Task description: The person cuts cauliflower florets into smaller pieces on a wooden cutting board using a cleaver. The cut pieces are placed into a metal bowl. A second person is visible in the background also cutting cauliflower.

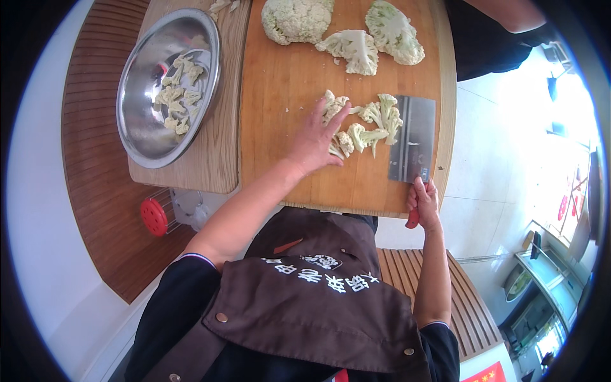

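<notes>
My left hand [315, 142] spreads its fingers beside and partly over some cut cauliflower florets [344, 142] on the wooden cutting board [286, 186]. Its fingertips hide parts of them, and I cannot tell how firmly they touch. In my right hand [425, 203] is the red handle of a Chinese cleaver [414, 138], near the board's right edge. The broad blade lies flat-side up, just right of a branched floret [385, 114]. Farther up the board are a large cauliflower head [298, 19], a cut wedge [355, 51] and another big cauliflower piece [395, 33].
A stainless steel bowl [131, 100] with several florets [176, 95] stands on the wooden table [210, 167] at left. Cauliflower scraps [220, 7] lie behind it. Another person's arm [510, 14] shows at top right. A slatted bench [470, 305] is at lower right.
</notes>
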A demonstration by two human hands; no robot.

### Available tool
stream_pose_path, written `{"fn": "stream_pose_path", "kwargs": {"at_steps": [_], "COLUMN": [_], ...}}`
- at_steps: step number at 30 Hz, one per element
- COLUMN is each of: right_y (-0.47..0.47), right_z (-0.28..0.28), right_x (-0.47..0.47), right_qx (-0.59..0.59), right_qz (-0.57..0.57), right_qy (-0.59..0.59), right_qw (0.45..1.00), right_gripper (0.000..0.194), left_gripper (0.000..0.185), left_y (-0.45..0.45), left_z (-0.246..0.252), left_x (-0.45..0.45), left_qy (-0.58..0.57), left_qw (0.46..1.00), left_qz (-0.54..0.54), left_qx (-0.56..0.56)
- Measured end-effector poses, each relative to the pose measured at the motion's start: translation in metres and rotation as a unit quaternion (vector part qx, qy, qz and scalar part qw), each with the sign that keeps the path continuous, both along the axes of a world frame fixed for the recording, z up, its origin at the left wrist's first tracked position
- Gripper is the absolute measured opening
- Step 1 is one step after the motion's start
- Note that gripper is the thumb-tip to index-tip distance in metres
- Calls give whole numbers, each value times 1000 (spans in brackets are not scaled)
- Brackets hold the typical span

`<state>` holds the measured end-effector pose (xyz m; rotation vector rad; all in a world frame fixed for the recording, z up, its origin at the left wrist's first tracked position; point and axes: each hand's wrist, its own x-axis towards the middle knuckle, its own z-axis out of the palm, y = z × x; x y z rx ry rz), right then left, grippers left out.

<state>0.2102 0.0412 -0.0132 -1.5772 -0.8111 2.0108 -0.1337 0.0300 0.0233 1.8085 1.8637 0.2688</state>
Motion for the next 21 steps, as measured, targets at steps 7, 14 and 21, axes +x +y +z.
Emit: {"fn": "stream_pose_path", "kwargs": {"at_steps": [7, 14, 21], "right_y": [-11, -27, -34], "right_z": [7, 13, 54], "right_x": [-48, -89, -100], "right_qx": [51, 43, 53], "right_qz": [80, 109, 108], "right_qy": [-27, -13, -33], "right_qw": [995, 993, 992], "right_gripper": [21, 24, 18], "left_gripper": [123, 111, 108], "left_y": [9, 9, -2], "left_z": [-4, -10, 23], "left_x": [24, 20, 0], "left_qy": [-62, -88, -163], "left_qw": [997, 994, 984], "left_qz": [35, 36, 50], "left_qx": [-9, 49, 47]}}
